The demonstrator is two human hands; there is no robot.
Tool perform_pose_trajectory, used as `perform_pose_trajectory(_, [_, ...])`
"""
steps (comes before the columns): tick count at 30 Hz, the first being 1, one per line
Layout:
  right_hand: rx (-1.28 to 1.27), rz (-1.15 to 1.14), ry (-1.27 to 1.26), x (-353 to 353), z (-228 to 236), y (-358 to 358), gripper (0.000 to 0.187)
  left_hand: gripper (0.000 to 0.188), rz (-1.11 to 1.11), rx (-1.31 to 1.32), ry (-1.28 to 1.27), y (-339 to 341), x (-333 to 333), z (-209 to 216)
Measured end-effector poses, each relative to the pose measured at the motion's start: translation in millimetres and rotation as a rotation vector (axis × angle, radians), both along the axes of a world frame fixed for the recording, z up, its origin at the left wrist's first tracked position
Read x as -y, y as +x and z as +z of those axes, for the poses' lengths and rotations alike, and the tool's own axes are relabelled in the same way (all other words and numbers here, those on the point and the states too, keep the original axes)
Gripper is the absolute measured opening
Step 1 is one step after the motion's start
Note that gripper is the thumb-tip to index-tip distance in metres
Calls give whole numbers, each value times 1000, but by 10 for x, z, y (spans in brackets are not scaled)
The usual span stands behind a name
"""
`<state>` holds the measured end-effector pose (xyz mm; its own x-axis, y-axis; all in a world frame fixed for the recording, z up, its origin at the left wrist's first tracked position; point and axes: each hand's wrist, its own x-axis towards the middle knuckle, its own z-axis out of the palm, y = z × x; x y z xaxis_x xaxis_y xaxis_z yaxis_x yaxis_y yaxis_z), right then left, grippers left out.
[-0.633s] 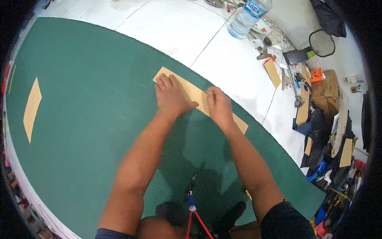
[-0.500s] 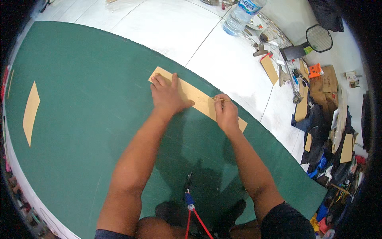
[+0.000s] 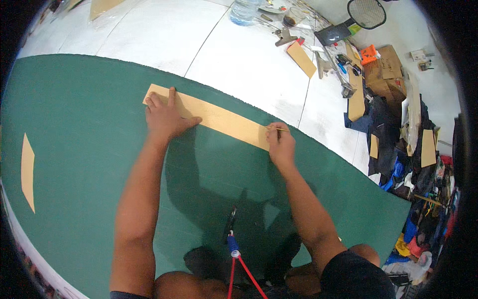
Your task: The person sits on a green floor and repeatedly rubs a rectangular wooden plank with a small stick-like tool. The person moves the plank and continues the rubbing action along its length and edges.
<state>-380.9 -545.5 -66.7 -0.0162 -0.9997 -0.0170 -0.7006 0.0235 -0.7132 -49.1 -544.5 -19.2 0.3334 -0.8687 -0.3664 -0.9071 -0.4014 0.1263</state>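
A long tan strip (image 3: 219, 117), like card or thin board, lies slantwise on the green mat (image 3: 89, 164). My left hand (image 3: 167, 118) is pressed flat over its left end, fingers and thumb spread. At the strip's right end, my right hand (image 3: 282, 142) pinches a thin yellowish pencil-like stick (image 3: 281, 129); its tip rests at or just over the surface, and I cannot tell which. The fingers cover part of that end. A smaller tan piece (image 3: 28, 174) lies apart at the far left of the mat.
Beyond the mat's far edge is white tiled floor (image 3: 239, 60) with a water bottle (image 3: 244, 11), a metal clip (image 3: 285, 37) and a tan offcut (image 3: 301, 60). Cardboard boxes (image 3: 386, 70), dark cloth and cluttered tools line the right. A red cord (image 3: 232, 274) hangs near my knees.
My right hand has moved rightward along the strip to its right end, still pinching the stick. The left hand stays spread on the left end. The whole view has shifted.
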Motion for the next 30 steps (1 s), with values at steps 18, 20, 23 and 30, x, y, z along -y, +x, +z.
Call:
perform_pose_trajectory(18, [222,-124,-10,-35,-283,-497,22,125,-44,-37,-141,-31,115,-196])
perform_pose_trajectory(20, [265,-149,60,-54,-174,-440,20,119,-91,11,-166,-34,81,-181])
perform_pose_trajectory(23, [377,-203,83,-94,-42,-147,19,124,-9,12,-100,97,16,-235])
perform_pose_trajectory(30, [447,-296,56,-211,28,-114,20,129,-45,37,-57,81,-9,-126])
